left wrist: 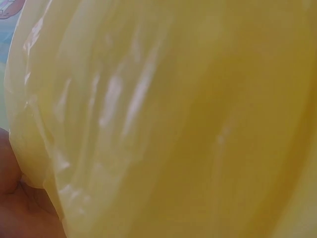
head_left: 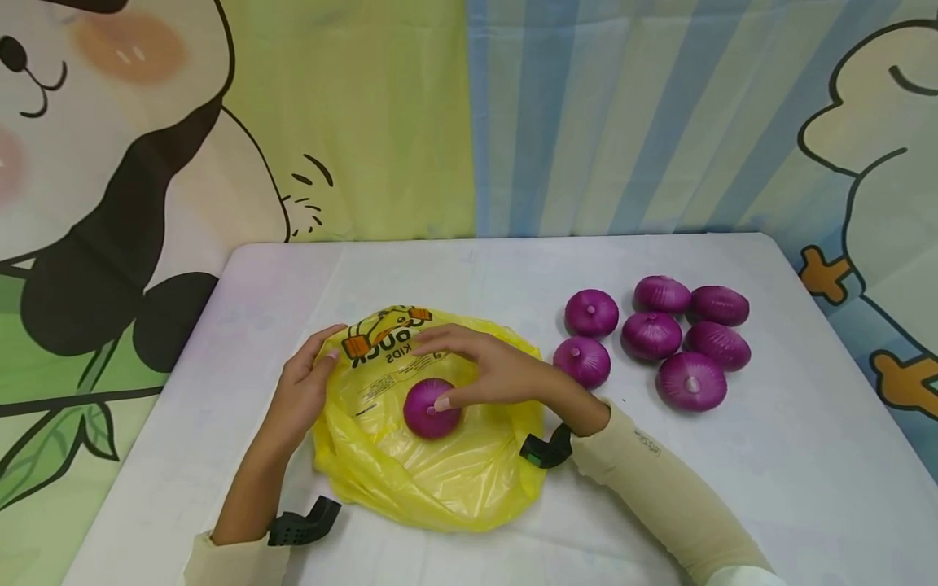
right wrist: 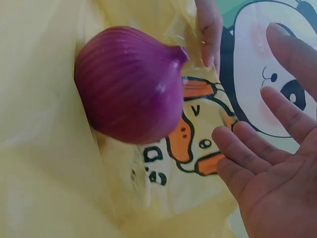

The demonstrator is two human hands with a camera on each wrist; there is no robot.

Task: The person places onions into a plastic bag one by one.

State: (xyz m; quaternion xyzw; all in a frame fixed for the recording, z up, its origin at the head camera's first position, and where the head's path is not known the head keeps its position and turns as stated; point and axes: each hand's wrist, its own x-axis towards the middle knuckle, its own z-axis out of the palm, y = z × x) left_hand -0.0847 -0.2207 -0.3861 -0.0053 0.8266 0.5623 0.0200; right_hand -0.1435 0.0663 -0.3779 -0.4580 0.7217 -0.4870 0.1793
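Observation:
A yellow plastic bag (head_left: 447,492) with a printed duck lies with its mouth spread on the table. My left hand (head_left: 299,399) pinches its left rim between thumb and fingers. Yellow film (left wrist: 163,124) fills most of the left wrist view, with part of that hand (left wrist: 25,203) at the lower left. A purple onion (head_left: 423,417) sits within the bag's mouth. Over it is my right hand (head_left: 494,370), fingers extended. The right wrist view shows a gap between the onion (right wrist: 131,89) and the spread fingers of this hand (right wrist: 277,183).
Several more purple onions (head_left: 650,335) are grouped on the right of the white table (head_left: 623,496), two of them close to my right forearm. Behind the table hangs a printed cloth (head_left: 381,122) with cartoon animals. Each wrist wears a black camera mount (head_left: 545,449).

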